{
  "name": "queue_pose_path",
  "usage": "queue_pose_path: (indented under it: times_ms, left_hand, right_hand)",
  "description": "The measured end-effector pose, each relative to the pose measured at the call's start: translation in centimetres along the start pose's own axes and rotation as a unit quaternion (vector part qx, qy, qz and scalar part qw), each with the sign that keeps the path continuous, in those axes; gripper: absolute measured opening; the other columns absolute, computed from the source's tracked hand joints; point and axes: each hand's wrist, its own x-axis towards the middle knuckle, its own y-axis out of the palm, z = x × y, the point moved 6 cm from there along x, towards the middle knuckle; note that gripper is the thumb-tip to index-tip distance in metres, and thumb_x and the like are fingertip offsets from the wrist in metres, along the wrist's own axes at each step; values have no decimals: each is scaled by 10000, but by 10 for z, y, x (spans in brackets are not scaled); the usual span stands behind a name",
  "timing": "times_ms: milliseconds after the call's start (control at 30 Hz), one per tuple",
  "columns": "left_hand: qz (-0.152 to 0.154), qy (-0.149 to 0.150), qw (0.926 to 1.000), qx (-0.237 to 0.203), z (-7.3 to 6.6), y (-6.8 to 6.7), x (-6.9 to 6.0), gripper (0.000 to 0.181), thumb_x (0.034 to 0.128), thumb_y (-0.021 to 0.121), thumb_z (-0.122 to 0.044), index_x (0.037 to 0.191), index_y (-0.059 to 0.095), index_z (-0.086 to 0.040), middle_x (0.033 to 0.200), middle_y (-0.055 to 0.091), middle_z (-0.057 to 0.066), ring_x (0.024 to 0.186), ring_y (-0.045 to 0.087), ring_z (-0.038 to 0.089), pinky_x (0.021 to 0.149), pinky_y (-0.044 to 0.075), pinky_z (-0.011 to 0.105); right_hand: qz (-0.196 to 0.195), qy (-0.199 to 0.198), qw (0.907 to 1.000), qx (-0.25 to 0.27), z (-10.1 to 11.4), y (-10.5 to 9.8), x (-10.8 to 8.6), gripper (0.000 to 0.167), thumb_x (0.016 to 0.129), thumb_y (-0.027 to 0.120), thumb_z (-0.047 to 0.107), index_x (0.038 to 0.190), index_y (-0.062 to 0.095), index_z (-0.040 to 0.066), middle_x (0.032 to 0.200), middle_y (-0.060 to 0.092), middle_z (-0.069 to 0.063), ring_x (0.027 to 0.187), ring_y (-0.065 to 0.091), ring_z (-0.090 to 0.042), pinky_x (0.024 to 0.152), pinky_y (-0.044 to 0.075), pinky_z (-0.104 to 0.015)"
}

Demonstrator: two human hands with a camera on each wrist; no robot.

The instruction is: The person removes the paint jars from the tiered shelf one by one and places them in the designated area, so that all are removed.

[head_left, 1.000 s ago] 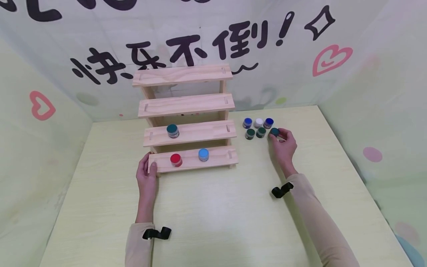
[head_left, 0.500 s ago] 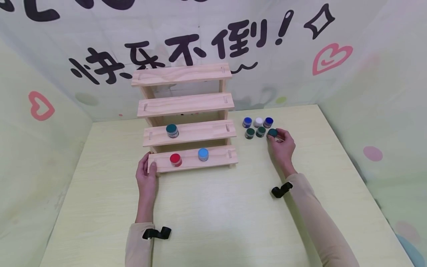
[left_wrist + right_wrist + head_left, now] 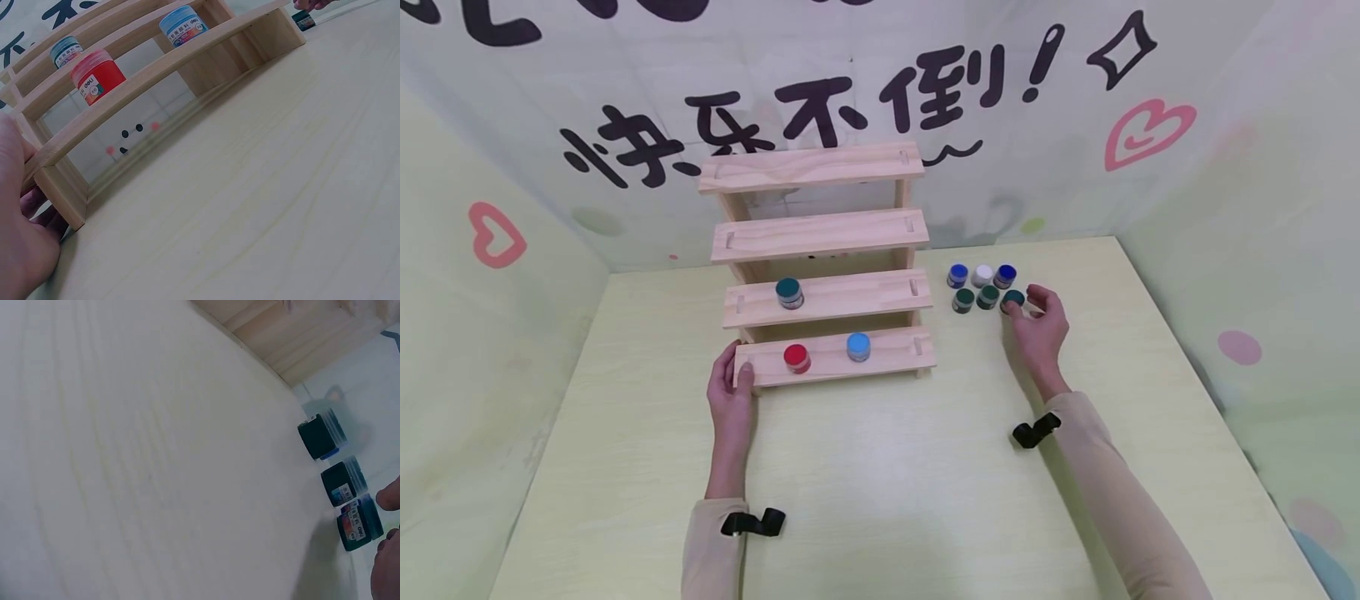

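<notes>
A person's left hand (image 3: 730, 396), at eight o'clock from the centre of the head view, grips the near left corner of a pale wooden rack (image 3: 820, 233), the thumb in front and the fingers curled behind; a black device (image 3: 752, 523) sits at the cuff of the beige left sleeve (image 3: 711, 550). The four-tier rack stands on the light surface (image 3: 880, 467), toward ten o'clock. A teal jar (image 3: 789, 293) is on its second-lowest shelf, left of the middle. On the lowest shelf, a red jar (image 3: 797, 358) stands at six o'clock from the teal one, a pale blue jar (image 3: 858, 347) at four.

Six jars stand upright on the surface, close together, at three o'clock from the view's centre. The back row runs from a blue jar (image 3: 957, 276) to a white jar (image 3: 982, 276) to a navy jar (image 3: 1004, 276); the front row, from a green jar (image 3: 963, 301) to a second green jar (image 3: 988, 297) to the dark-lidded end jar (image 3: 1012, 300). The right hand (image 3: 1041, 329) is at four o'clock from the end jar, its grip apart, thumb beside the jar and index finger clear of it; whether the thumb touches cannot be told.
</notes>
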Motion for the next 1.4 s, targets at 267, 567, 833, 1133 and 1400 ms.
queue_pose_path:
  times_ms: [267, 567, 833, 1133, 1400]
  left_hand:
    - [-30, -58, 10000, 58, 2, -2, 1, 468, 1060, 483, -106, 1524, 425, -94, 1595, 426, 74, 1471, 402, 187, 1137, 411, 160]
    - [30, -26, 10000, 61, 0, 0, -1, 473, 1062, 480, -110, 1529, 413, -82, 1597, 423, 83, 1478, 393, 207, 1142, 406, 164]
    - [28, -66, 10000, 63, -1, 0, -1, 474, 1063, 481, -111, 1530, 411, -82, 1605, 411, 74, 1487, 380, 199, 1150, 396, 165]
    - [-31, -58, 10000, 55, 1, -2, 1, 470, 1057, 488, -101, 1522, 427, -88, 1591, 432, 82, 1465, 410, 194, 1129, 418, 157]
    - [-17, -16, 10000, 49, -1, -1, -1, 469, 1059, 488, -103, 1523, 422, -72, 1592, 427, 96, 1476, 398, 212, 1132, 410, 153]
  right_hand:
    - [108, -433, 9964, 722, 41, 5, -5, 389, 905, 714, 79, 1267, 622, -27, 1265, 650, -219, 1139, 611, -276, 935, 536, -286]
    - [496, -623, 9869, 1400, 94, 21, -22, 376, 915, 714, 54, 1268, 625, -39, 1203, 665, -116, 1072, 644, -181, 868, 539, -182]
    - [744, -900, 9770, 1783, 136, 35, -40, 383, 913, 707, 10, 1274, 609, -72, 1223, 661, -127, 1099, 633, -139, 877, 531, -217]
    - [1095, -1302, 9662, 1939, 177, 57, -59, 380, 913, 696, -34, 1260, 585, -139, 1264, 631, -294, 1144, 626, -303, 872, 516, -235]
    - [1353, -1355, 9612, 1984, 221, 64, -85, 353, 909, 660, -82, 1234, 566, -184, 1255, 614, -344, 1183, 591, -452, 881, 523, -244]
